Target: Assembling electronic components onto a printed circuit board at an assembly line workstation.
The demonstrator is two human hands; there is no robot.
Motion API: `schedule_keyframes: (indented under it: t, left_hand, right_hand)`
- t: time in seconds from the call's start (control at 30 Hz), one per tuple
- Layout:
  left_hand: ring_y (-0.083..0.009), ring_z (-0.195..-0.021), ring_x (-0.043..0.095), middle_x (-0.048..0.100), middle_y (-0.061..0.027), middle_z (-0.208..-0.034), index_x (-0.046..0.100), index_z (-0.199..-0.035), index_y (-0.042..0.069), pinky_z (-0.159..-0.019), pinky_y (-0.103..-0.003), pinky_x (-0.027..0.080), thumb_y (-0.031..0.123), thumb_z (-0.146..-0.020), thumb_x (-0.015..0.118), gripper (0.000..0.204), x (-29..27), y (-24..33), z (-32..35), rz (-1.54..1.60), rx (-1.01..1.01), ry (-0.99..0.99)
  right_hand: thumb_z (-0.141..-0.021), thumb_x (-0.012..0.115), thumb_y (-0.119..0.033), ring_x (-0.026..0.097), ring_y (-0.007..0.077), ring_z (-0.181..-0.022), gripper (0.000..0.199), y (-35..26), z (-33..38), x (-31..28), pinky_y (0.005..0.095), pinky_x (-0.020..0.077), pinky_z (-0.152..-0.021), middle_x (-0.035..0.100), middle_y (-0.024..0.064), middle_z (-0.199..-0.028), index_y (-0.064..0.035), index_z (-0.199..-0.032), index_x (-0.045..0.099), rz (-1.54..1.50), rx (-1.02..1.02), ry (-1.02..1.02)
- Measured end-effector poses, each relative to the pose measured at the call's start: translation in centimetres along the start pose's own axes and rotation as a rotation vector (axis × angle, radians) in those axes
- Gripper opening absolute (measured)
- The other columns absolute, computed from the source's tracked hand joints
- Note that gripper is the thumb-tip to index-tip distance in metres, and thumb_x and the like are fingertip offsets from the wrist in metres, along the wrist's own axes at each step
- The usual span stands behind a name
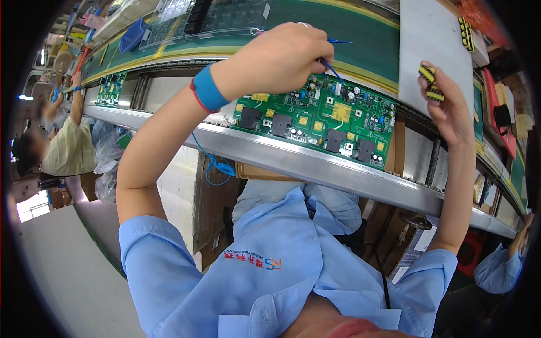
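Note:
A green circuit board (293,125) lies on the metal rails in front of me, with black blocks, yellow-topped parts and small components on it. My left hand (290,59) is over its far edge, fingers pinched on a thin blue wire (332,70). Another blue end sticks out past the fingertips; the grip itself is partly hidden. To the right, my right hand (451,107) is raised beside the board, fingers closed around small yellow-and-black components (435,93). A blue wrist strap (212,88) circles my left wrist.
A clear compartment tray (231,19) with black parts lies beyond the board, near a blue bin (133,35). A white panel (414,42) is at the right, with a yellow-and-black strip (466,34) beside it. Another board (111,88) and a co-worker (70,146) are left.

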State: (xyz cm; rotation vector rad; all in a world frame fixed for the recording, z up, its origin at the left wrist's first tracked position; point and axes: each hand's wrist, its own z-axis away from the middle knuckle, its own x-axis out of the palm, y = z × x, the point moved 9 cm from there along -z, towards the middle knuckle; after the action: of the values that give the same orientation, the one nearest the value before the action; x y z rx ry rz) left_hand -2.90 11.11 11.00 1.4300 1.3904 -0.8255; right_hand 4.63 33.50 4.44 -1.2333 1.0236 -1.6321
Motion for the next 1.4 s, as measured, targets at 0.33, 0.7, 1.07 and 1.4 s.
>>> schedule_keyframes:
  t: [0.33, 0.7, 1.07, 1.4]
  left_hand:
    - [-0.0228, -0.091, 0.054, 0.055, -0.0066, -0.091, 0.063, -0.089, 0.005, -0.08, -0.034, 0.039, 0.001, -0.077, 0.062, 0.012, 3.7, -0.1, -1.6, -0.135, 0.118, -0.131]
    - [-0.0204, -0.088, 0.053, 0.053, -0.0051, -0.091, 0.06, -0.088, 0.006, -0.077, -0.032, 0.039, 0.008, -0.076, 0.059, 0.012, 4.1, 0.8, -1.5, -0.235, 0.291, -0.115]
    - [-0.0198, -0.092, 0.054, 0.055, -0.0043, -0.096, 0.058, -0.091, 0.008, -0.083, -0.032, 0.042, 0.011, -0.076, 0.059, 0.015, 4.1, 0.9, -1.1, -0.217, 0.395, -0.132]
    - [-0.0182, -0.093, 0.055, 0.054, -0.004, -0.092, 0.058, -0.087, 0.008, -0.084, -0.032, 0.042, 0.013, -0.075, 0.06, 0.014, 4.4, 1.7, -1.4, -0.297, 0.48, -0.142]
  right_hand:
    - [-0.097, 0.056, -0.021, 0.043, -0.0009, -0.053, 0.039, 1.4, 0.8, 1.9, 0.0105, 0.0298, -0.034, 0.059, 0.0086, -0.089, 0.0042, -0.125, 0.05, -0.107, 0.078, -0.105]
    - [-0.094, 0.06, -0.022, 0.04, -0.0015, -0.042, 0.041, 1.2, 1.2, 2.0, 0.0107, 0.027, -0.032, 0.064, 0.0124, -0.091, 0.0046, -0.123, 0.052, -0.033, 0.084, -0.137]
    - [-0.088, 0.066, -0.023, 0.044, -0.002, -0.044, 0.046, 1.3, 1.3, 2.3, 0.011, 0.0246, -0.032, 0.068, 0.0117, -0.089, 0.004, -0.122, 0.054, 0.095, 0.096, -0.096]
    - [-0.085, 0.07, -0.015, 0.049, -0.0022, -0.055, 0.035, 0.6, 1.9, 3.0, 0.0124, 0.0283, -0.039, 0.065, 0.0003, -0.079, 0.0015, -0.115, 0.062, 0.458, 0.075, 0.04]
